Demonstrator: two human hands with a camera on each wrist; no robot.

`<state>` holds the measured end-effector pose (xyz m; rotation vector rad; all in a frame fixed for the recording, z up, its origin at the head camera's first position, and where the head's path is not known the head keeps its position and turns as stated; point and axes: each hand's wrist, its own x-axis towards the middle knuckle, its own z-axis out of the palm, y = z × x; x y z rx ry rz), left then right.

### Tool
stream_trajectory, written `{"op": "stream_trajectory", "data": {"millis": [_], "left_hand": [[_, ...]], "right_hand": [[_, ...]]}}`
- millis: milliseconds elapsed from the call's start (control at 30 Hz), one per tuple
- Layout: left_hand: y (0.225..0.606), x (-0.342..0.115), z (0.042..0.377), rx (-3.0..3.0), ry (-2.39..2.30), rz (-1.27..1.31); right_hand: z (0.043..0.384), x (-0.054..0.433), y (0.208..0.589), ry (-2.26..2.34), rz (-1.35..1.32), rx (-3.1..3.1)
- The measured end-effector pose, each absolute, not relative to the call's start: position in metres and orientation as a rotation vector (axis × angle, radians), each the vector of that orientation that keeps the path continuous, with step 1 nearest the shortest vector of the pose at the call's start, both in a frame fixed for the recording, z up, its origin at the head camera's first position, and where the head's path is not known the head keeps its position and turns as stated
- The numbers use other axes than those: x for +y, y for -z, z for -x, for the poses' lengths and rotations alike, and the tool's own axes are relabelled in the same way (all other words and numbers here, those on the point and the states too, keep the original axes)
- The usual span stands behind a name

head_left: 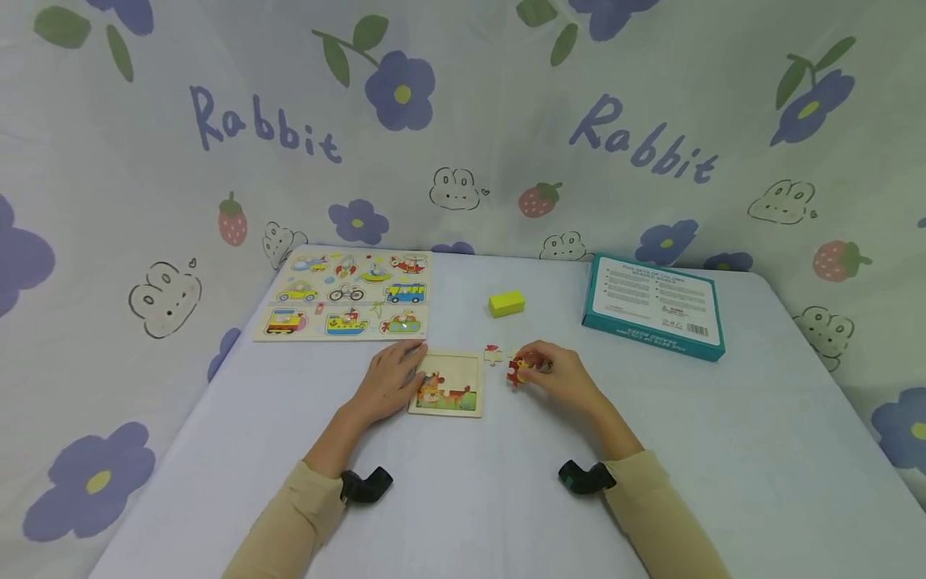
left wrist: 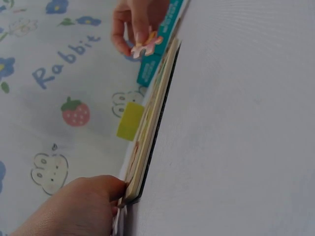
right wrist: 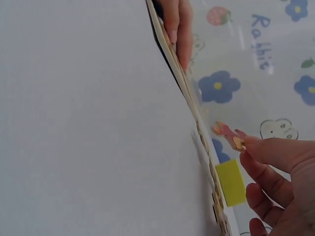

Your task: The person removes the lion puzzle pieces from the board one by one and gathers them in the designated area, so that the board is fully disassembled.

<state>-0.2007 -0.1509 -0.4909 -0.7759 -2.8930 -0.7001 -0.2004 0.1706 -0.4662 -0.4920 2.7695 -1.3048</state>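
A small square jigsaw tray (head_left: pixel 448 408) lies flat on the table, with several pieces showing an animal picture fitted in its lower part. My left hand (head_left: pixel 391 379) rests along its left side, the thumb and fingertips touching the frame. To the right, my right hand (head_left: pixel 560 371) pinches a red and yellow jigsaw piece (right wrist: pixel 229 136) between thumb and index finger, raised off the table. Between hand and tray a loose jigsaw piece (head_left: pixel 493 355) lies on the cloth. The right hand partly hides more pieces beneath it.
A wooden vehicle puzzle board (head_left: pixel 340 277) lies at the back left. Behind the loose pieces stands a yellow block (head_left: pixel 506 303). A teal box (head_left: pixel 653 307) lies at the back right. A printed curtain (head_left: pixel 463 121) hangs behind the table.
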Motion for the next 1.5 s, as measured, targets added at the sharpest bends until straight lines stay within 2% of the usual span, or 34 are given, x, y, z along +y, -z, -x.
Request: {"op": "stream_trajectory", "data": {"millis": [167,600,1500], "left_hand": [[0.488,-0.149,0.202,-2.897,0.702,0.783],[0.487,-0.149,0.202,-2.895,0.698,0.767],[0.489,-0.150,0.201,-2.902,0.698,0.761]], "right_hand": [[0.204,0.184,0.468,1.324,0.380,2.703],[0.202,0.180,0.473,1.330,0.389,2.783],[0.202,0.175,0.484,1.050,0.643,3.133]]}}
